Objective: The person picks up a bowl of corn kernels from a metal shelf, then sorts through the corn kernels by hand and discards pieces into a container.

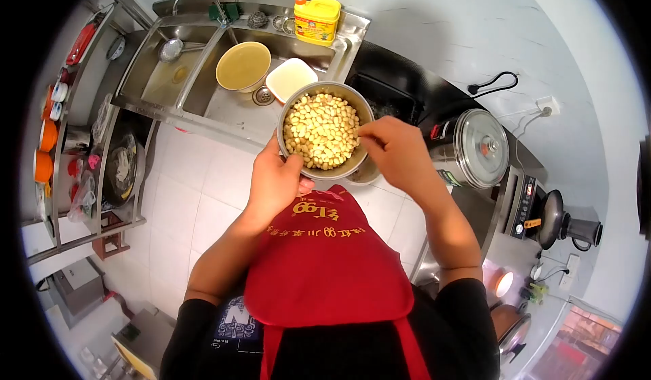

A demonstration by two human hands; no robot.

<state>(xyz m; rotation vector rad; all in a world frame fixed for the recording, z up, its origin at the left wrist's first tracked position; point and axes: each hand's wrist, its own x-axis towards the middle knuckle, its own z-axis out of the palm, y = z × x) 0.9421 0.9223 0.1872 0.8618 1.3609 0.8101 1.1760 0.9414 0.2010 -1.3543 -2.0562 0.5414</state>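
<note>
My left hand (277,180) grips the near-left rim of a round metal bowl (365,102), thumb over the edge. Pale yellow beans (322,132), which look like soaked soybeans, fill much of it. At the bowl's right side, the fingers of my right hand (397,149) are drawn together just inside the rim, beside the beans. Whatever they pinch, if anything, is too small to make out. Part of another metal vessel (366,174) shows below the bowl's right edge, mostly hidden.
Behind the bowl, a double sink (234,119) holds a yellowish basin (243,66), a white dish (290,78) and a ladle (171,49). A yellow detergent jug (317,20) stands on its back ledge. A lidded steel pot (481,148) is at the right; shelves (102,227) line the left.
</note>
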